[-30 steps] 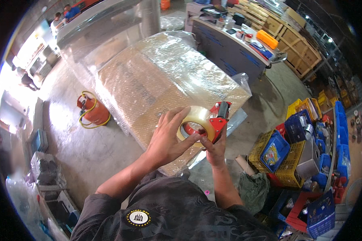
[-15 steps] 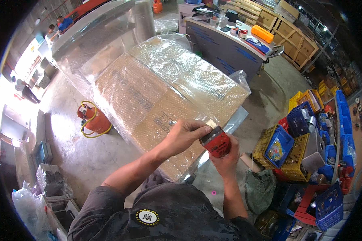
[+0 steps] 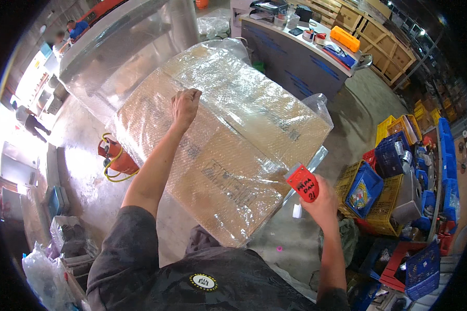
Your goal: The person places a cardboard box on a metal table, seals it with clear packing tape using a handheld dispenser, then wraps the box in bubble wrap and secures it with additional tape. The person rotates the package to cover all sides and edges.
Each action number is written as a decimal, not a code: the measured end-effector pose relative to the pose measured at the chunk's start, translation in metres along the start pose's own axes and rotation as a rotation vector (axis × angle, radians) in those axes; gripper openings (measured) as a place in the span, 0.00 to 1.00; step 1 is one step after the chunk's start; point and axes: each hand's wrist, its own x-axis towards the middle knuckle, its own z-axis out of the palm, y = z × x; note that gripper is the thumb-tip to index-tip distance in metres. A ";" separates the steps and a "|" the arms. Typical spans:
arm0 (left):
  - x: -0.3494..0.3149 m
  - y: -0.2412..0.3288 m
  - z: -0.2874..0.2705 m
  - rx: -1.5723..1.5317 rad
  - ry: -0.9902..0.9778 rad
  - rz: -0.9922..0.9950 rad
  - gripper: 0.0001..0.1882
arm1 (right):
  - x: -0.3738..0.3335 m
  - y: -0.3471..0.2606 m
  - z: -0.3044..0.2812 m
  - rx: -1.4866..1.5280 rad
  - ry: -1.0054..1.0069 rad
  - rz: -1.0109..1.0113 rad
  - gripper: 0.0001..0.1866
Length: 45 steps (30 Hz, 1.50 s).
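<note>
One gas cylinder [image 3: 122, 159], orange, on the floor, left. One swathe of clear sheeting [image 3: 124, 57], far left. One left hand [image 3: 186, 110], over the far left part of the wrapped pack; fingers bent and pressed together; cannot tell whether film or tape between them. One layer of bubble wrap [image 3: 207, 67], in the middle of the scene, already spread across the upper face of the cardboard [image 3: 218, 189], so covered from near end to far. Taped seams: not distinguishable under the glare. One desk [image 3: 275, 49], grey front, far right. One tape dispenser [image 3: 302, 183], red, dark writing, just beside the right edge of the pack. One bunch of film [image 3: 319, 105] at the far right corner, loose, standing off, still to be flattened by present look. One right hand [image 3: 321, 205], fingers curled around the dispenser. One yellow crate [image 3: 384, 207], right.
</note>
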 end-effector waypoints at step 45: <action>-0.353 0.237 0.073 0.345 -0.862 1.414 0.30 | -0.043 0.128 -0.063 -0.160 -0.272 0.099 0.36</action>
